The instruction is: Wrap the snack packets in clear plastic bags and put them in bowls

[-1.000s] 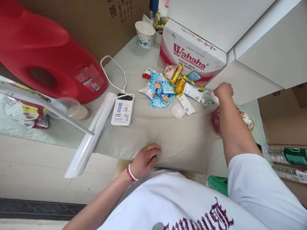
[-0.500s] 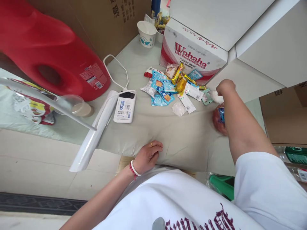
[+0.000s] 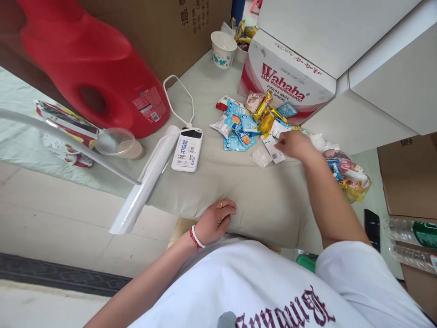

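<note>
My right hand (image 3: pixel 292 144) reaches over the grey cloth surface (image 3: pixel 259 200) to a heap of small snack packets (image 3: pixel 251 124), its fingers curled on a white packet (image 3: pixel 275 150) at the heap's near edge. Blue, yellow and white sachets make up the heap. A clear bag of snacks (image 3: pixel 348 177) lies to the right of my forearm. My left hand (image 3: pixel 214 221), with a ring and a beaded bracelet, rests on the cloth's front edge with fingers bent and nothing seen in them.
A white power bank (image 3: pixel 187 152) with a cable lies left of the heap, beside a rolled white sheet (image 3: pixel 146 180). A big red jug (image 3: pixel 95 68), a paper cup (image 3: pixel 223 48), a Wahaha carton (image 3: pixel 287 89) and white boxes (image 3: pixel 362 64) ring the surface. A phone (image 3: pixel 371 223) and water bottles (image 3: pixel 411 232) lie at right.
My right hand has moved left from the right end of the heap to the white packet at its near edge, uncovering the clear snack bag. The view has shifted a little.
</note>
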The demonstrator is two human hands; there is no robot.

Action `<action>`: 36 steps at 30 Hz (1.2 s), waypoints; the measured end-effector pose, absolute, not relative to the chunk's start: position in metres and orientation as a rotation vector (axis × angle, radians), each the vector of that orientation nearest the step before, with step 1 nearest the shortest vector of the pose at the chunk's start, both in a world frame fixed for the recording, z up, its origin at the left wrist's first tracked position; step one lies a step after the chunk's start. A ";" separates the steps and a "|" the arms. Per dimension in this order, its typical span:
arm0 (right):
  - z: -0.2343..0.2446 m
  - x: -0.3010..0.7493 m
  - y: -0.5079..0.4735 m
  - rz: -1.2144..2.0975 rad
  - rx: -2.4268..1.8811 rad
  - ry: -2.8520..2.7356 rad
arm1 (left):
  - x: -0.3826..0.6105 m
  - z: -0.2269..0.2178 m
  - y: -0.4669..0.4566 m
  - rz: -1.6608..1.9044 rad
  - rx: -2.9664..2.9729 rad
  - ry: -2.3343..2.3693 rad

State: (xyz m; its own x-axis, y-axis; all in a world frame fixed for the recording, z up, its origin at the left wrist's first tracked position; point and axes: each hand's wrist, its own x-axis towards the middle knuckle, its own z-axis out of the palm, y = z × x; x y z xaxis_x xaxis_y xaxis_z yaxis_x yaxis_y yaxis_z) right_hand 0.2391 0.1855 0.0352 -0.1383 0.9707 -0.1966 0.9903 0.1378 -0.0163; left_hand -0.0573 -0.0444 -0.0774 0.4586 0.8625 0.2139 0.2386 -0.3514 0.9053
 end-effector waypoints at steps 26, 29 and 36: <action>-0.025 0.194 -0.034 -2.482 2.915 1.693 | -0.008 -0.040 -0.002 1.045 1.136 1.030; -0.012 0.189 -0.037 -1.735 3.262 2.123 | -0.004 -0.030 -0.009 1.037 1.343 0.980; -0.001 0.178 -0.035 -1.621 2.565 2.687 | -0.006 -0.019 -0.013 1.004 1.445 0.993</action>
State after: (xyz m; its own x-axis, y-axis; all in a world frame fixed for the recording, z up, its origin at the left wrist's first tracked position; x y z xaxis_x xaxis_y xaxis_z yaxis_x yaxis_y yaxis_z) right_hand 0.1784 -0.0345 -0.0009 0.0335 0.9927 0.1162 0.3604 0.0964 -0.9278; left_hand -0.0064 -0.0127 -0.0189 0.2990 0.9519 0.0671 0.0570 -0.0880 0.9945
